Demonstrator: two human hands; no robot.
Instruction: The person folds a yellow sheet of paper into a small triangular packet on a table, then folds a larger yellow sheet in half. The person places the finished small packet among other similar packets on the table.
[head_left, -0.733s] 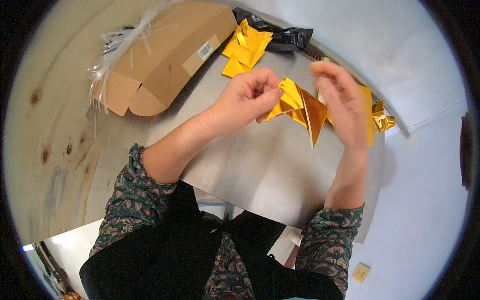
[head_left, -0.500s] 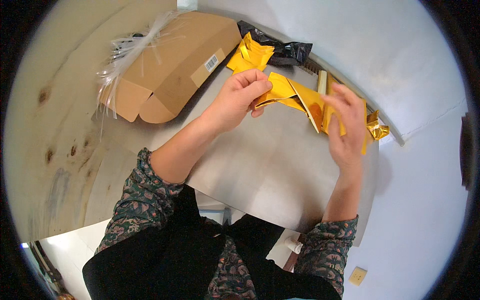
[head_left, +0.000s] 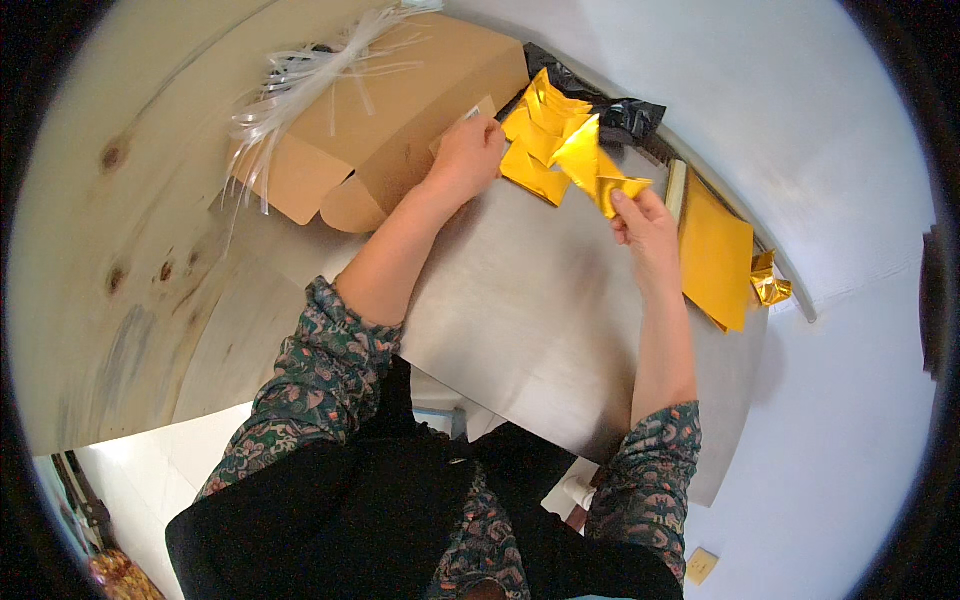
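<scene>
My right hand [head_left: 645, 228] pinches a folded piece of gold foil paper [head_left: 590, 160] between thumb and fingers. Its far end overlaps a small pile of folded gold paper pieces [head_left: 537, 165] on the metal tabletop, and I cannot tell whether they touch. To the left of that pile is my left hand [head_left: 467, 160], fingers curled, in front of the cardboard box. The curled fingers hide whatever may be in them. Over at the right lies a stack of flat gold sheets [head_left: 718, 250].
A brown cardboard box [head_left: 390, 110] lies at the far left, with clear plastic strips [head_left: 320, 75] across it. Black plastic [head_left: 630, 118] is bunched behind the gold pile. Crumpled gold foil [head_left: 770, 280] sits at the right edge, near the white wall [head_left: 850, 400].
My left hand has let go of the gold piece and moved left. My right hand has left the sheet stack and now holds the folded piece, over by the pile.
</scene>
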